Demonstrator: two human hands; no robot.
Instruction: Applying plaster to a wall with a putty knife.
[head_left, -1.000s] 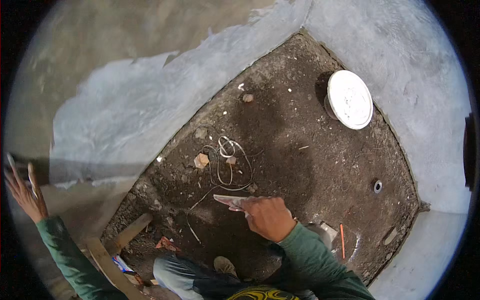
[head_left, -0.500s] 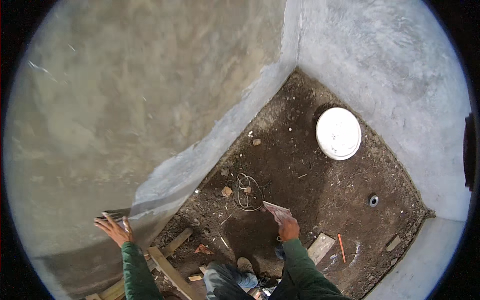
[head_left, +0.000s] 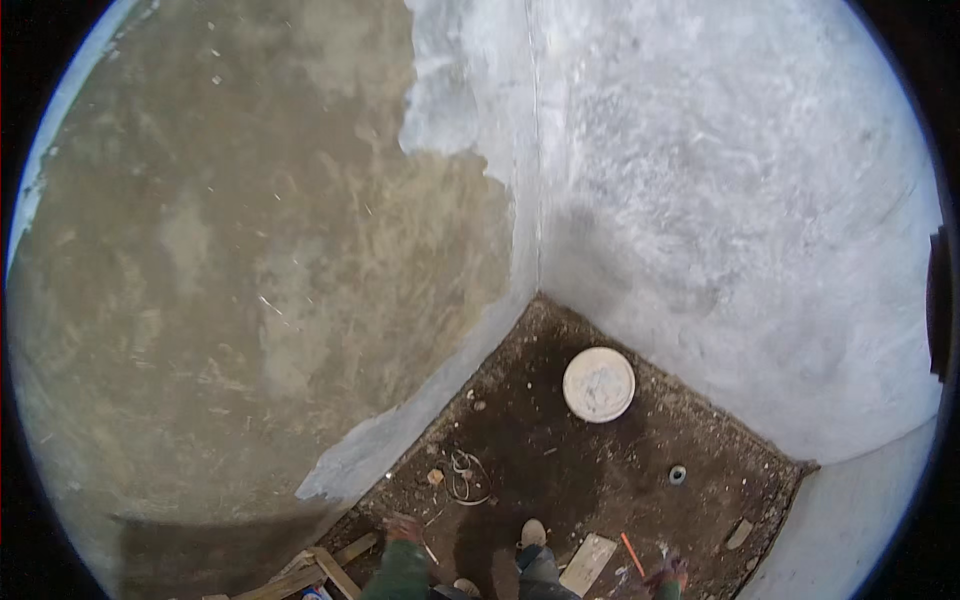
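My left hand (head_left: 403,528) is low in the view, above the dirt floor near the base of the left wall. It is smeared by motion, and its fingers are not distinct. At the lower right edge, my right hand (head_left: 672,575) is also blurred and partly cut off; whether it holds anything does not show clearly. It is near an orange stick (head_left: 632,553) and a pale board (head_left: 589,563) on the ground. The left wall (head_left: 250,250) has a brownish-grey face with a whitish plaster band (head_left: 375,450) along its lower edge and corner.
A round white bucket or lid (head_left: 599,385) sits near the corner, by the whitish right wall (head_left: 700,200). A loop of thin cable (head_left: 467,480), a small grey ring (head_left: 677,475) and a wood scrap (head_left: 740,534) lie on the dirt floor (head_left: 530,450). Timber pieces (head_left: 335,572) lean at lower left.
My view has tilted up toward the walls. My left hand, earlier spread by the left wall, has come inward. My right hand, earlier gripping a flat pinkish-white blade, has moved right and lower.
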